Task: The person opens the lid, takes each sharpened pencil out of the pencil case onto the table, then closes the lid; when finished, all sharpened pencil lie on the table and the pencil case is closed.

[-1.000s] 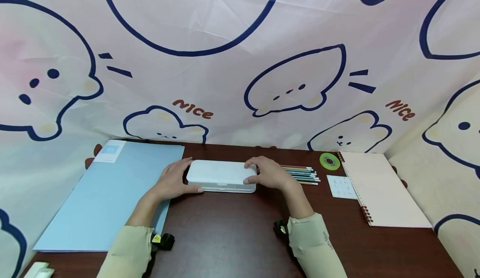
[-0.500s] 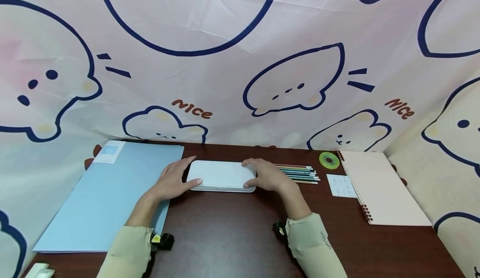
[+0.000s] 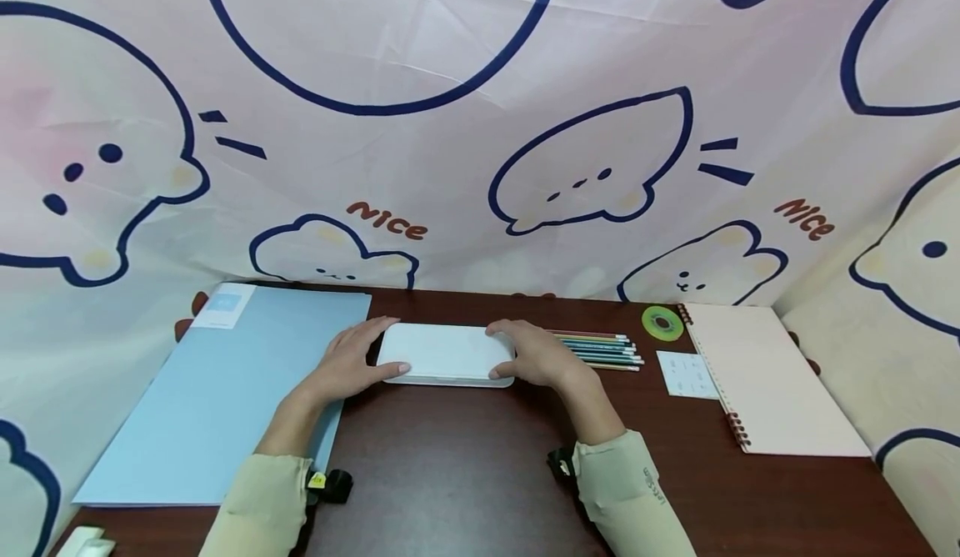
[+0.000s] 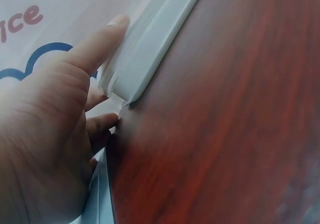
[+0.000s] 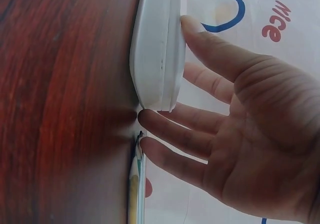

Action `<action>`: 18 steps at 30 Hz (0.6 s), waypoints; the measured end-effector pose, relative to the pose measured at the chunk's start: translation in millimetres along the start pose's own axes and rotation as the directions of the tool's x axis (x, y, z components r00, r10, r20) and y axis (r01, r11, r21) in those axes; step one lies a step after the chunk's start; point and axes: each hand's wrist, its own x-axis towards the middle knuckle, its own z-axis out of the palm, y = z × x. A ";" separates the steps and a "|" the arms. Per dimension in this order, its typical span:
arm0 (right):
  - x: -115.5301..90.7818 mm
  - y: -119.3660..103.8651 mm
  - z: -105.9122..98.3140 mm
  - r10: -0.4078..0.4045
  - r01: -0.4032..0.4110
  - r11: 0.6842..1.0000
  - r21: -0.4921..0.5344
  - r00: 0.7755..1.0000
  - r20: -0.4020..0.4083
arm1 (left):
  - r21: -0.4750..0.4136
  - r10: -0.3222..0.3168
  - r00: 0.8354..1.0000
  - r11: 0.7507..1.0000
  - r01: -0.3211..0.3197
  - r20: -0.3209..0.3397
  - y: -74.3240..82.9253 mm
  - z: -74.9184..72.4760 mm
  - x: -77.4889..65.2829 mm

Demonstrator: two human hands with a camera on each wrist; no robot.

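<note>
A white pencil case (image 3: 446, 350) lies on the brown table with its lid down. At its left end is my left hand (image 3: 348, 365), the thumb along the front edge of the lid and the fingers round the far corner. My right hand (image 3: 536, 353) grips the right end, thumb near the front corner and index finger on top. In the left wrist view the thumb rests against the lid of the case (image 4: 150, 48). The right wrist view shows my thumb on the lid's edge and the other fingers beside the end of the case (image 5: 157, 48).
Several pencils (image 3: 603, 350) lie right of the case, partly behind my right hand. Farther right are a green round tape roll (image 3: 647, 323), a small printed card (image 3: 686, 374) and a spiral notebook (image 3: 772, 382). A large blue folder (image 3: 217, 407) covers the left side.
The lid of the pencil case has come down, and less of its front wall shows. My left thumb has moved up from the lower front edge onto the lid.
</note>
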 end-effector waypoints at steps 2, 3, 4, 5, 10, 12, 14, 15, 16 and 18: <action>-0.4 -0.3 0.1 0.007 -0.007 1.000 -0.003 1.000 -0.008 | 0.002 -0.003 1.000 1.000 0.003 0.003 0.6 -0.2 1.0; -0.7 -0.5 -0.2 0.009 -0.009 1.000 -0.005 1.000 -0.011 | 0.003 -0.003 1.000 1.000 0.003 0.003 0.8 -0.4 1.4; -0.8 -0.7 -0.4 0.010 -0.010 1.000 -0.006 1.000 -0.013 | 0.007 -0.001 1.000 1.000 0.001 0.003 1.4 -0.6 1.6; -0.8 -0.8 -0.6 0.009 -0.010 1.000 -0.007 1.000 -0.012 | 0.012 0.001 1.000 1.000 -0.001 0.003 1.6 -0.8 1.7; -1.8 1.1 -2.5 -0.019 0.019 1.000 -0.006 1.000 0.002 | 0.033 0.002 1.000 0.999 -0.002 0.004 1.8 -0.4 1.2; -2.5 4.6 -3.7 -0.044 0.044 0.999 -0.007 0.999 0.007 | 0.039 0.006 1.000 0.999 -0.006 0.003 1.9 0.1 0.3; -3.0 10.3 -5.8 -0.070 0.070 0.998 0.000 0.998 -0.003 | 0.050 0.010 1.000 0.999 -0.010 0.007 2.3 0.0 -1.0; -3.2 14.0 -7.2 -0.078 0.078 0.997 0.006 0.997 -0.015 | 0.054 0.013 1.000 0.998 -0.014 0.009 2.6 -0.5 -1.9; -4.1 17.9 -9.5 -0.087 0.087 0.996 0.013 0.996 -0.031 | 0.061 0.014 1.000 0.998 -0.015 0.008 2.8 -1.3 -2.7; -5.8 27.6 -15.5 -0.101 0.103 0.994 0.031 0.991 -0.083 | 0.059 0.005 1.000 0.998 -0.004 -0.004 4.0 -4.8 -4.6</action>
